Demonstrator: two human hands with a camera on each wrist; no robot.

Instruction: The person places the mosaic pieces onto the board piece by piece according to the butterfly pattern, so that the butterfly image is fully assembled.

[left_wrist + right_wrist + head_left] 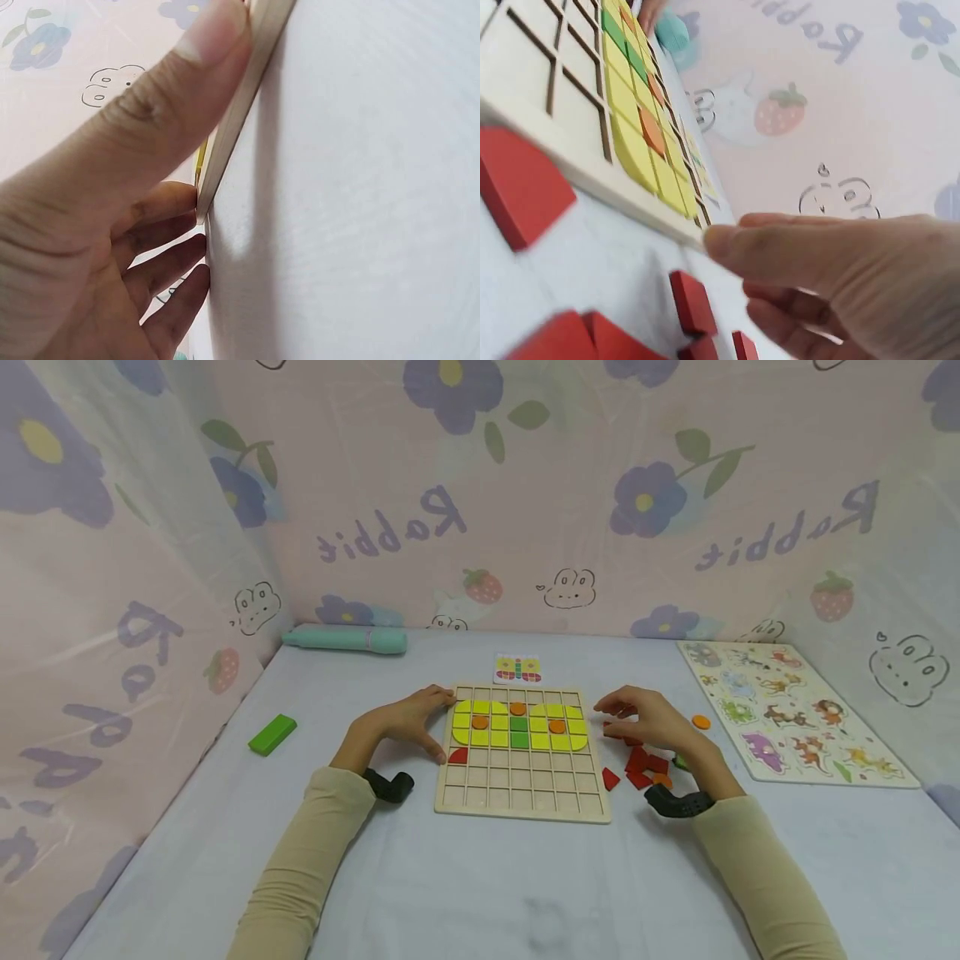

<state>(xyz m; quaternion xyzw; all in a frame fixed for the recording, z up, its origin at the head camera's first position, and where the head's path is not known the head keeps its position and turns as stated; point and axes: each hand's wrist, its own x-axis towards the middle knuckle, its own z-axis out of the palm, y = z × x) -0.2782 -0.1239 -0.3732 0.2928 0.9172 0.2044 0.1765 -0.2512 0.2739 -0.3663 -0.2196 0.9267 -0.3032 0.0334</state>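
Note:
A square wooden grid board (525, 785) lies on the table. On it are yellow pieces (465, 735) in two rounded blocks, green squares (519, 732) between them, orange discs (517, 708) and a red quarter-round piece (458, 756) near the left edge. My left hand (412, 718) rests against the board's left side; in the left wrist view its thumb (214, 45) lies along the edge, with fingertips by the far corner. Just right of the board, my right hand (645, 718) hovers over loose red pieces (637, 760), its fingers loosely bent and nothing visible between them.
Behind the board lies a small pattern card (517, 668). An animal picture board (802, 710) is at the right, beside a loose orange disc (701, 722). On the left are a green block (273, 735) and a teal cylindrical case (345, 639). Patterned cloth (525, 510) walls the table.

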